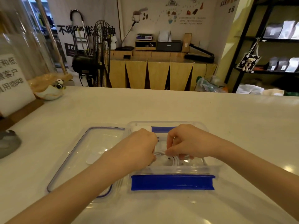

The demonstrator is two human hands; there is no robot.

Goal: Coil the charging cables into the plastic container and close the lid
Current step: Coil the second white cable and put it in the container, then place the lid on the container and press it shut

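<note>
A clear plastic container [212, 165] with blue clip flaps stands open on the white counter in front of me. Its clear lid [84, 151] with a purple seal lies flat to the left. A white charging cable [174, 160] sits coiled inside the container. My left hand [139, 146] and my right hand [186, 141] are both down in the container, fingers closed on the cable, almost touching each other. A white charger block [142, 128] shows at the container's far left corner, partly hidden by my left hand.
A white sign on a wooden stand [14, 88] and a small bowl with a panda figure [50, 92] stand at the counter's far left. A grey object [8, 143] lies at the left edge. Beyond the counter are a fan, a wooden cabinet and shelves.
</note>
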